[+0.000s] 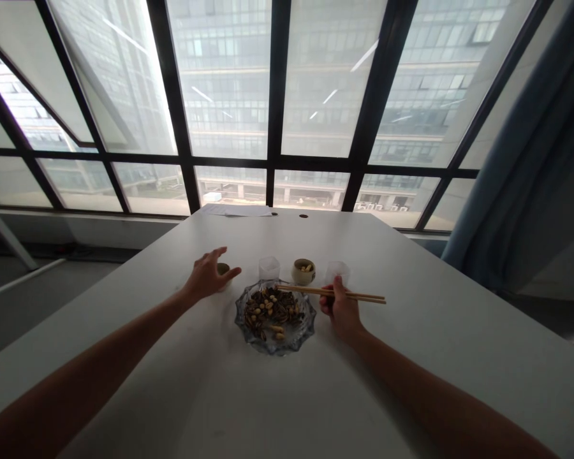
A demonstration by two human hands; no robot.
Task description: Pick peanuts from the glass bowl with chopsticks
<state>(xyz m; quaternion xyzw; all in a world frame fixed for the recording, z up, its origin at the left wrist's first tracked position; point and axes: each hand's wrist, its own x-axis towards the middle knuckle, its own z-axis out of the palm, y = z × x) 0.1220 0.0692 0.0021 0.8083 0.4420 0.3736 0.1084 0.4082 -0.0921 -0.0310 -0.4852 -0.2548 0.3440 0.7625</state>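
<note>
A pair of wooden chopsticks (310, 290) is gripped in my right hand (343, 312), with the tips over the far rim of a scalloped glass bowl (249, 341). Dark seeds and several peanuts (269, 306) lie in that bowl. My left hand (208, 275) is beside a small dark-topped cup (223, 268), thumb and fingers spread around it; I cannot tell whether they touch it. Behind the bowl stand a clear plastic cup (269, 268) and a small tan cup (303, 274) with pale pieces inside. Another clear cup (337, 271) is partly hidden behind my right hand.
The white table (268, 408) reaches toward the window wall. White paper sheets (236, 210) lie at its far edge, near a dark round hole (303, 216) in the top. A blue-grey curtain (516, 159) hangs at the right.
</note>
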